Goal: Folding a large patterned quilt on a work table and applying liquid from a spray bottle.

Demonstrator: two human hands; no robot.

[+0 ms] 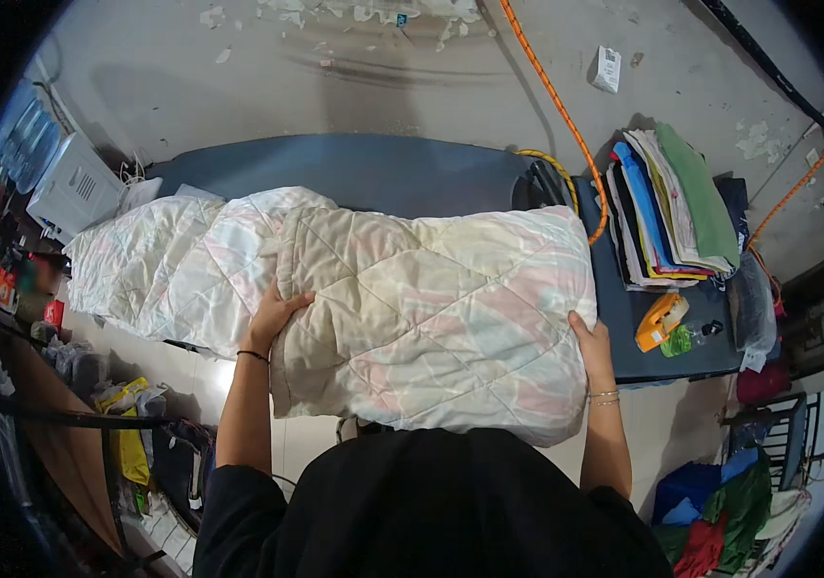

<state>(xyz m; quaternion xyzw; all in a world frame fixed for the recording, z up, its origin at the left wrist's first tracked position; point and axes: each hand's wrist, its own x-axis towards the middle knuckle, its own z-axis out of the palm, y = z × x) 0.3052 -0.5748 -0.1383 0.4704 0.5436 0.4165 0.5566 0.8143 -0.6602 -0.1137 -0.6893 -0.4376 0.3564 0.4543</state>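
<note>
A quilted blanket [441,311] in pale cream, pink and blue lies folded across the near part of a dark blue-grey table [383,170], and its near edge hangs towards my body. On its left edge my left hand [274,314] grips the cloth, thumb on top and fingers out of sight. At the opposite edge my right hand [592,339] pinches the fold the same way. More quilted cloth [188,253] of the same pattern stretches away to the left, bunched and wrinkled. Whether it is one piece with the folded part, I cannot tell.
Right of the blanket stand a stack of folded clothes [693,202], an orange tape dispenser [661,321] and a small green-labelled bottle [683,339]. An orange cord [556,101] hangs over the table. A white appliance [76,188] is at the far left. Colourful fabrics [719,513] are piled lower right.
</note>
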